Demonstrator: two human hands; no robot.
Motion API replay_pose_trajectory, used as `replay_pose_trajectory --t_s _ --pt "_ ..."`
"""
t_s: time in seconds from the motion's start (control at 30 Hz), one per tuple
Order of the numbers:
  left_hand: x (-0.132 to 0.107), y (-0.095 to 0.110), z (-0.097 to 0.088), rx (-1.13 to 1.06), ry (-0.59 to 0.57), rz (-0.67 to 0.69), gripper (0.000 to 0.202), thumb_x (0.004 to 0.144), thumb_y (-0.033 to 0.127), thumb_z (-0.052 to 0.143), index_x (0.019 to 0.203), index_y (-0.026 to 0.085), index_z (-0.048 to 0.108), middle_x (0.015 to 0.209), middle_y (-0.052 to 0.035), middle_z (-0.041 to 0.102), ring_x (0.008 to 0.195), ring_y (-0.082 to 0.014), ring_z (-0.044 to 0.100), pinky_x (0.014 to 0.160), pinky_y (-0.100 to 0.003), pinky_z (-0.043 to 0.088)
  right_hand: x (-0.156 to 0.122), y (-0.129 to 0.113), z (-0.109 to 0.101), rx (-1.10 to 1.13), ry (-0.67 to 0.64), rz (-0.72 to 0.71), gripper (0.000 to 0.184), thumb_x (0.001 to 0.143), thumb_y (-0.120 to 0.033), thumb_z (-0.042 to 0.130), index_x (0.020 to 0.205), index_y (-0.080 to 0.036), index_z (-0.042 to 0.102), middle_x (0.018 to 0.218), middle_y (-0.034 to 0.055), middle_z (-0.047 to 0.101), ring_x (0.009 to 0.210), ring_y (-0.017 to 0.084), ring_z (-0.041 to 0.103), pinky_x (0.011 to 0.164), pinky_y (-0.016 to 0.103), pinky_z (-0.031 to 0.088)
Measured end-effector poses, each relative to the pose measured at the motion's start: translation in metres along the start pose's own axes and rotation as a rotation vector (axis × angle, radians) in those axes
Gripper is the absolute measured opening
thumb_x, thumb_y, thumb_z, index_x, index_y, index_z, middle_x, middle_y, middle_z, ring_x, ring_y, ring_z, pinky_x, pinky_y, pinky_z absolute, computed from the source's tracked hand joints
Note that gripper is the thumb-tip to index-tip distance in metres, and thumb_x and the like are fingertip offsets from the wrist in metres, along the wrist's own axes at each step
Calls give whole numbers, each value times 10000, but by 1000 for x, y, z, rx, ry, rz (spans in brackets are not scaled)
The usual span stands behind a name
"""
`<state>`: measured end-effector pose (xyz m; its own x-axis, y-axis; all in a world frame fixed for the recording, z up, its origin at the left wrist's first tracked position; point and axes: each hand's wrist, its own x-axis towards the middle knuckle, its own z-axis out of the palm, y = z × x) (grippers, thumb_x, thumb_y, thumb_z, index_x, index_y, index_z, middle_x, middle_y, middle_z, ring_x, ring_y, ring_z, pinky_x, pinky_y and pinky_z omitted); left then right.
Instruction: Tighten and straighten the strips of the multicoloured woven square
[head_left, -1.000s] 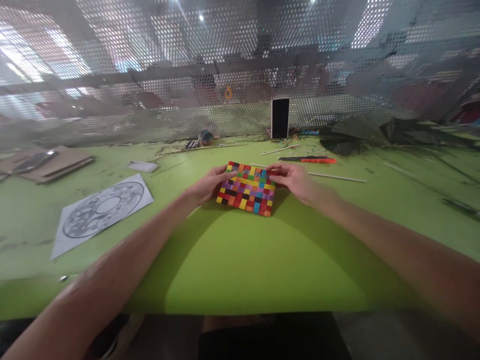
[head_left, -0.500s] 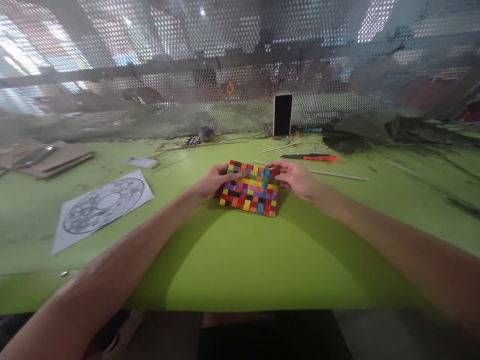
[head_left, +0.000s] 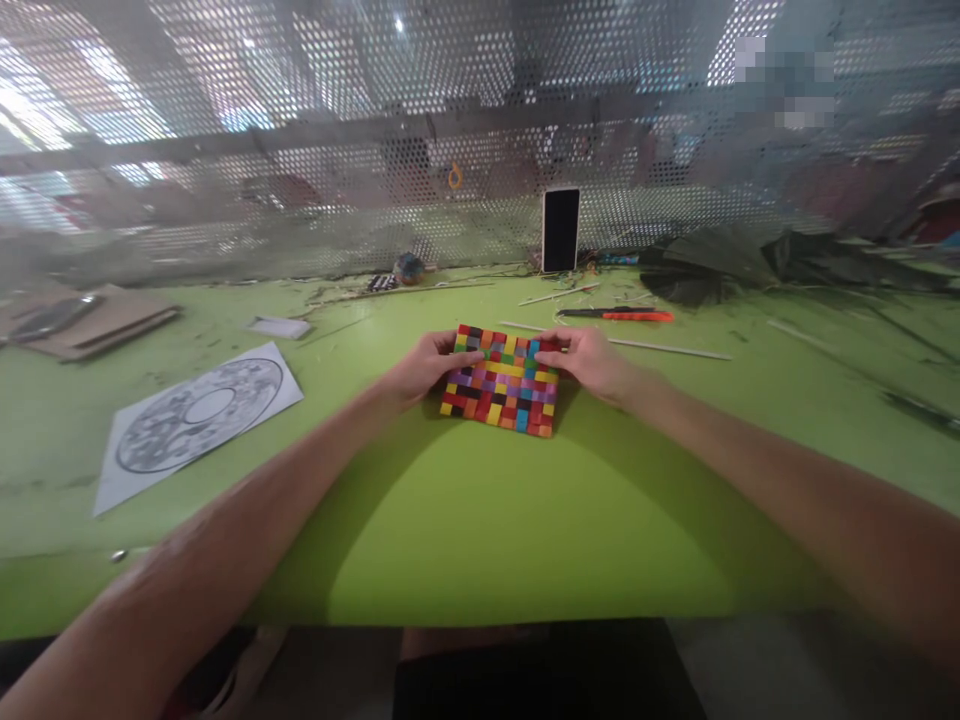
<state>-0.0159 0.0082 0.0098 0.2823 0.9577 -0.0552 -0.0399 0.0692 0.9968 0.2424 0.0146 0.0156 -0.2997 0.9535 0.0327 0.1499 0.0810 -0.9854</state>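
A small woven mat (head_left: 501, 385) of red, yellow, black, purple, orange, blue and green strips is held between my two hands over the green table (head_left: 480, 540). My left hand (head_left: 433, 366) grips its left edge, the thumb lying across the top face and the other fingers behind. On the opposite side my right hand (head_left: 589, 362) pinches the upper right corner, with the thumb on the face. The fingers beneath the mat are mostly hidden. Its near edge tilts down a little toward the right.
Beyond the mat lie an orange-and-black cutter (head_left: 622, 314) and thin pale sticks (head_left: 667, 349). A phone (head_left: 561, 230) stands against the perforated metal screen (head_left: 337, 200). Dark dried leaves (head_left: 705, 265) are at right; a printed sheet (head_left: 202, 415) and brown cardboard (head_left: 105, 315) at left.
My right thumb has come down onto the mat's face at the upper right, and the right fingers have closed more around that corner. My left hand keeps its hold.
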Motion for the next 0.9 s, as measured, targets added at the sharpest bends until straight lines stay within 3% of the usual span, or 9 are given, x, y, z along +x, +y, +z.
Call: replay_pose_trajectory --t_s 0.2,0.43,0.6,0.7,0.9 --pt "2 -2 -3 39 -13 -18 389 680 350 919 995 168 783 993 -90 792 783 -189 745 756 -320 634 2 2 -3 6 -32 -11 131 820 -170 783 943 -209 766 957 47 776 841 188 721 871 415 626" --pt "3 -4 -4 46 -33 2 408 688 364 912 1024 177 777 1025 -85 789 818 -198 748 778 -336 637 2 8 -1 38 48 -30 182 755 -232 857 909 -213 760 954 52 770 815 180 707 846 383 618" --pt "4 -3 -3 -37 19 -21 405 650 333 936 977 155 777 953 -88 794 746 -188 742 755 -343 642 2 -1 -11 142 -107 100 157 820 -299 808 929 -195 762 969 83 776 791 185 723 748 336 639" --pt "4 -2 -2 -70 49 -23 397 651 310 936 976 151 774 938 -90 794 725 -187 741 743 -348 643 3 -5 -18 236 -173 169 144 825 -226 778 962 -185 759 988 100 780 800 209 739 727 360 654" --pt "4 -4 -4 -29 23 -18 409 666 333 928 1007 168 774 977 -90 797 768 -199 752 759 -348 646 3 -6 -15 197 -115 185 123 827 -91 743 921 -167 766 912 86 791 757 186 743 773 345 647"
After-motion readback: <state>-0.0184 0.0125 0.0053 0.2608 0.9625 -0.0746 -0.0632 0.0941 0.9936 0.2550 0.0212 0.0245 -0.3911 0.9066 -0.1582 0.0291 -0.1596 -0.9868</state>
